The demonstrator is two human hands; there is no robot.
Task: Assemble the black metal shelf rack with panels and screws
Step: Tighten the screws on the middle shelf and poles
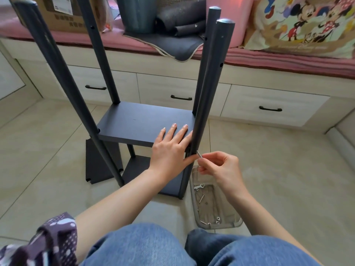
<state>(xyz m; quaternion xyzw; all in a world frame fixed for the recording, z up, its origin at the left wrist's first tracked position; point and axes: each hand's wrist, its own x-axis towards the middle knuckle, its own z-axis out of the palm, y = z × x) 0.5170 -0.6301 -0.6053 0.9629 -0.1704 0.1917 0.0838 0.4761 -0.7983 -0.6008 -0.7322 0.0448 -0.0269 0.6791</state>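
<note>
Four black posts (203,104) rose from the half-built rack on the tiled floor (278,169), and the tops of the two on the left ran out of the frame. Two panels were fitted between them: the upper panel (142,123) in plain sight, the lower panel (151,169) mostly masked by the upper one and a forearm. One more loose panel (99,164) lay on the floor at the left, its far edge tucked under the upper panel. The left hand (169,148) lay flat and spread on the upper panel's near right corner, gripping nothing, its little finger lost behind the near right post. The right hand (219,167) pinched a thin silver screw (199,155) between thumb and fingertips, the tip touching that post just below the panel; whether it had entered a hole could not be made out. Just beside the rack's right foot sat one clear plastic tray (228,225), holding a few long screws and some small washers or nuts, too small to count surely.
</note>
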